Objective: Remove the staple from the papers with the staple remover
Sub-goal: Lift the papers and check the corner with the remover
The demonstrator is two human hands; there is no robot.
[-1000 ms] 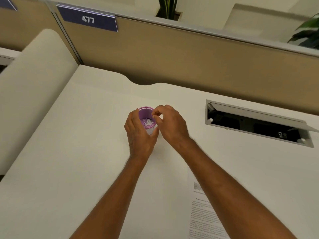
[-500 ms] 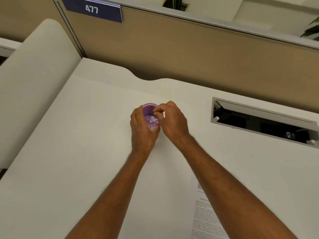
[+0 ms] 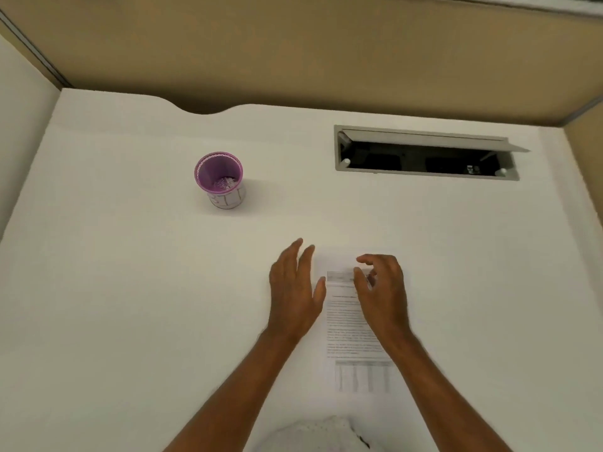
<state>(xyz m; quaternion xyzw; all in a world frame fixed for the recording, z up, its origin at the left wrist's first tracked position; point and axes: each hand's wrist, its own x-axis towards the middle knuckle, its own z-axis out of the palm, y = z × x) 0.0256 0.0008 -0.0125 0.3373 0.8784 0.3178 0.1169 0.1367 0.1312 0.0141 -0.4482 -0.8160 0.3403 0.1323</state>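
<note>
Printed papers [image 3: 346, 318] lie flat on the white desk between my two hands. My left hand [image 3: 295, 288] hovers at their left edge with its fingers spread and nothing in it. Over the top of the papers, my right hand [image 3: 381, 288] has curled fingers that are apart and hold nothing that I can see. A purple cup [image 3: 221, 179] with small metal bits at its bottom stands upright at the far left of the desk. No staple remover is in view, and the staple itself is too small to make out.
An open cable hatch [image 3: 424, 153] is sunk into the desk at the back right. Tan partition walls [image 3: 293, 44] close off the back and sides. White fabric [image 3: 313, 435] shows at the bottom edge near my body.
Both hands have left the purple cup and come back toward me, down to the papers. The view has tilted down, so the whole sheet now shows.
</note>
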